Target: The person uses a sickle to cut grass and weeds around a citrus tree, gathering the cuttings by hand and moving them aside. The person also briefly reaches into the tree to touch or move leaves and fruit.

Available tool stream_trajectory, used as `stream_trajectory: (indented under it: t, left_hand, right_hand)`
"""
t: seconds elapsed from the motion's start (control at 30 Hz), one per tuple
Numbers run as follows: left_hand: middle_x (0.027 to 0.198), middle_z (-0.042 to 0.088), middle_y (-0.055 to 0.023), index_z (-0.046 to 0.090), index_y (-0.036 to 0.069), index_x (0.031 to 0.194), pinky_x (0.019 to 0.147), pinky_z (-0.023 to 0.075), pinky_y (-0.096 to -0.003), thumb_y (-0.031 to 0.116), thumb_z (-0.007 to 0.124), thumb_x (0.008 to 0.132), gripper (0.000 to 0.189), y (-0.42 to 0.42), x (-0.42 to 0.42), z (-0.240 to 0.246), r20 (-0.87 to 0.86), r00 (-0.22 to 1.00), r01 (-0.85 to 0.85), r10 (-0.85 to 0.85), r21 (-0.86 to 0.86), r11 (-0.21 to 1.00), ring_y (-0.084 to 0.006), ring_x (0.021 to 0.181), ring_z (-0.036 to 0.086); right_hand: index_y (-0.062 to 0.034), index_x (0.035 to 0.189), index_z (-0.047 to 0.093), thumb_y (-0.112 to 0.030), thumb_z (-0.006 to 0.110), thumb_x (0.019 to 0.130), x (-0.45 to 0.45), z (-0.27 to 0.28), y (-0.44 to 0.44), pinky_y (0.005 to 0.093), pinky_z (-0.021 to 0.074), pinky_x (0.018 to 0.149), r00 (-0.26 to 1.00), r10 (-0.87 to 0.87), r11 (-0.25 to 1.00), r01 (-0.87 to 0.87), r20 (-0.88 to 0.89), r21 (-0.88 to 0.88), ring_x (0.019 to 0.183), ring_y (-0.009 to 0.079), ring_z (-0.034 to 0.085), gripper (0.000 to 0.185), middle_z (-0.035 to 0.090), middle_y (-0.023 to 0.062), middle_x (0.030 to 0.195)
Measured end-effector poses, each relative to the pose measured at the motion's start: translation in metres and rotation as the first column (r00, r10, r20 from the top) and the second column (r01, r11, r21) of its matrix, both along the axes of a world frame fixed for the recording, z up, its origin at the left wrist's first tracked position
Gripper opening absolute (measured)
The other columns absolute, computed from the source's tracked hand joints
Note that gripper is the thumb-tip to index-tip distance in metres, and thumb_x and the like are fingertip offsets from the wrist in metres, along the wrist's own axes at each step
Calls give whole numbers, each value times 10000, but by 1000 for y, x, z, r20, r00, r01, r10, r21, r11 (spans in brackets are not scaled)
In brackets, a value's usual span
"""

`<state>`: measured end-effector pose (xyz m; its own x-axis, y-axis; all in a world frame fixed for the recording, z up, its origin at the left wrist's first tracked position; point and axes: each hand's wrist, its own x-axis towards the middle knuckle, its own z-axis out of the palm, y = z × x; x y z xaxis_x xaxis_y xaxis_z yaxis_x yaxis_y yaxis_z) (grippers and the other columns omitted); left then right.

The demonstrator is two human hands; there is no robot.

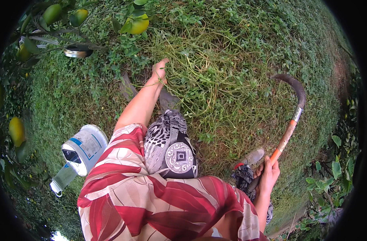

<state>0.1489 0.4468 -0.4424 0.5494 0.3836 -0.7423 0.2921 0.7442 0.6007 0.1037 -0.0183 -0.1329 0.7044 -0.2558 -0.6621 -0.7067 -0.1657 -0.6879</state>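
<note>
My right hand (267, 174) grips the orange, worn handle of a sickle (287, 132). The tool slants up and away, its dark curved blade (298, 87) hooking left above the grass. My left hand (160, 71) reaches forward and down to the edge of a heap of tangled green vines (207, 66). A few stems cross by its fingers, and I cannot tell whether it grips them. Below that arm is my bent leg in black-and-white patterned trousers (179, 150).
A citrus branch with green and yellow fruit (137, 24) hangs at upper left, beside a round dark object with a metallic rim (78, 51). At left are a white bucket (96, 144) and a clear bottle (64, 177). My grey shoe (251, 158) rests on grass; leafy plants (328, 180) grow at right.
</note>
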Motion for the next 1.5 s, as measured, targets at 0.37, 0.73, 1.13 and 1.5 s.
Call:
stream_trajectory:
  t: [0.37,0.73,1.13,1.5]
  left_hand:
    - [732,656,-210,644,-33,829,796,559,-444,259,728,774,308,-213,48,198,134,182,746,-974,627,226,-329,705,660]
    - [1483,366,-209,688,-78,1072,1181,221,-444,496,744,723,674,-83,128,58,-527,764,617,-373,765,183,-367,1416,258]
    - [1441,501,-237,513,-18,1392,1022,438,-450,480,592,929,684,-35,151,-57,-198,826,541,-528,17,841,-332,1282,529]
    - [682,581,-107,614,-46,776,565,425,-422,322,585,870,381,-114,111,97,-285,697,702,-658,456,547,-197,615,534]
  right_hand:
    - [-85,914,469,-180,590,988,19,-3,13,265,365,367,996,-73,997,74,60,-18,422,107,438,171,456,1,587]
    - [-111,950,479,-217,574,1005,16,-1,5,236,348,383,984,-173,984,170,48,59,449,74,403,152,424,-26,627]
    - [-69,896,481,-160,570,983,24,1,16,279,399,369,990,-142,981,143,-16,133,421,118,441,155,467,13,593]
    - [-61,952,496,-158,573,959,17,4,11,278,397,388,993,-111,989,113,-29,96,448,114,438,125,469,11,616]
